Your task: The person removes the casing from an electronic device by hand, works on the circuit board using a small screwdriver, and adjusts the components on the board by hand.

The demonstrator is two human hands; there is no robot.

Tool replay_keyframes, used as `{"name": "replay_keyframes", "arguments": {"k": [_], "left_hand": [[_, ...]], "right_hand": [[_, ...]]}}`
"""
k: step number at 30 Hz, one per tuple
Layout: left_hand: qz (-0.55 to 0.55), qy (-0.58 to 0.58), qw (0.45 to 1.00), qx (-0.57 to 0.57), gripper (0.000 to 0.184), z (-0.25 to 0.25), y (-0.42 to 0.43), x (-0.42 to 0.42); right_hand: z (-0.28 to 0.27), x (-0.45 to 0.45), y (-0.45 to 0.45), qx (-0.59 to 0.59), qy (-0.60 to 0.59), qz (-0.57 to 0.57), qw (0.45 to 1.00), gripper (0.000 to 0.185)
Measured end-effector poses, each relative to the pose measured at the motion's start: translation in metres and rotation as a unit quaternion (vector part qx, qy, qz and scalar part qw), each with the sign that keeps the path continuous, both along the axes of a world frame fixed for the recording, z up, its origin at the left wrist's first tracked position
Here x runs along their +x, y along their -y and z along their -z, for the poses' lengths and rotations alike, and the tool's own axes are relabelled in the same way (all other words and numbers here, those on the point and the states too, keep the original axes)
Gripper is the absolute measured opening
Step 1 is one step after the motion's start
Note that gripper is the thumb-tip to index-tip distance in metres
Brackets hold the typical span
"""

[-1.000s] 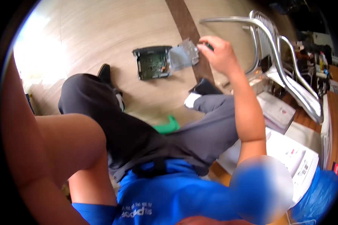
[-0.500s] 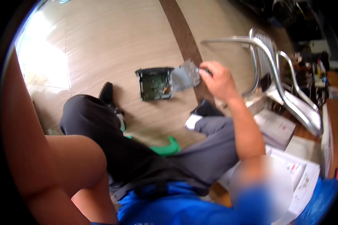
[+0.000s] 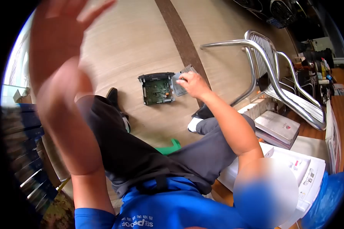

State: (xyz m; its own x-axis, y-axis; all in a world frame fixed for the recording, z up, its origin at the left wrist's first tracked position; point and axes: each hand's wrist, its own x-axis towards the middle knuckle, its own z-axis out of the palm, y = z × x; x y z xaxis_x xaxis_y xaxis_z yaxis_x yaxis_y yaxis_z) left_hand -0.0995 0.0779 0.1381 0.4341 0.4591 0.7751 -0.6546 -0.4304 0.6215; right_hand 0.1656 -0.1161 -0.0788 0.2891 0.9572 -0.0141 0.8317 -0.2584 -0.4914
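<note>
My left hand [image 3: 65,26] is raised close to the camera at the upper left, blurred, with its fingers apart and nothing visible in it. Over a grey metal plate [image 3: 178,88] on the floor, my right hand [image 3: 195,84] has its fingertips pinched together. A small dark spot shows at the pinch, too small to name. Whether the fingers touch the plate I cannot tell. Just left of the plate, against its edge, lies an open black device housing [image 3: 156,75] with a green circuit board [image 3: 154,91] exposed inside.
My legs straddle a green object [image 3: 168,148] on the floor. A metal chair [image 3: 271,72] stands at the right. Near my right arm are a thick book [image 3: 277,126] and a white plastic unit [image 3: 294,154]. Stacked dark boxes [image 3: 30,133] are at the left.
My left arm has swung up, bringing the hand into view. My right hand has moved left and slightly down over the plate. The plate, tilted and blurred before, now appears lower and flatter.
</note>
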Motion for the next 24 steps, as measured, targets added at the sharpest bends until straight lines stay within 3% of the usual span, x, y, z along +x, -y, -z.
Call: {"name": "replay_keyframes", "arguments": {"k": [2,3,4,6,8,10,11,12,14,17,18,20,21,24], "left_hand": [[-0.074,-0.110,0.991,0.009,0.044,0.026,-0.012,0.025],[-0.125,-0.296,0.943,0.093,0.055,0.048,-0.026,0.032],[-0.187,-0.356,0.911,0.095,0.051,0.061,-0.015,0.050],[-0.124,-0.519,0.832,0.151,0.060,0.125,-0.026,0.076],[0.049,-0.755,0.609,0.237,0.068,0.144,-0.024,0.081],[0.091,-0.823,0.520,0.210,0.076,0.169,-0.031,0.090],[0.069,-0.797,0.565,0.203,0.070,0.169,-0.033,0.089],[0.068,-0.799,0.562,0.203,0.070,0.169,-0.037,0.088],[-0.015,-0.647,0.743,0.168,0.064,0.151,-0.041,0.084],[-0.034,-0.600,0.789,0.130,0.060,0.149,-0.052,0.080],[-0.032,-0.600,0.789,0.125,0.060,0.149,-0.054,0.079],[-0.019,-0.700,0.686,0.196,0.061,0.140,-0.056,0.076],[-0.013,-0.722,0.664,0.195,0.060,0.135,-0.054,0.074],[-0.016,-0.713,0.684,0.154,0.060,0.149,-0.057,0.072]], "right_hand": [[0.032,-0.002,-0.003,-0.078,-0.089,0.024,0.993,0.028],[0.049,-0.004,-0.010,-0.095,-0.074,0.027,0.992,0.027],[0.062,-0.012,-0.014,-0.102,-0.076,0.021,0.992,0.027],[0.085,-0.027,-0.029,-0.052,-0.117,0.094,0.987,0.026],[0.127,-0.042,-0.033,0.022,-0.134,0.083,0.987,0.024],[0.157,-0.056,-0.030,-0.066,-0.098,0.065,0.991,0.022],[0.164,-0.061,-0.026,-0.112,-0.068,0.056,0.990,0.021],[0.171,-0.063,-0.025,-0.110,-0.072,0.056,0.990,0.021],[0.193,-0.057,-0.022,-0.130,-0.064,0.106,0.984,0.021],[0.203,-0.047,-0.027,-0.124,-0.067,0.136,0.981,0.023],[0.201,-0.046,-0.029,-0.115,-0.072,0.161,0.978,0.024],[0.207,-0.044,-0.034,-0.089,-0.053,0.142,0.984,0.025],[0.210,-0.044,-0.037,-0.095,-0.051,0.132,0.985,0.026],[0.204,-0.052,-0.047,-0.128,-0.052,0.133,0.981,0.027]]}}
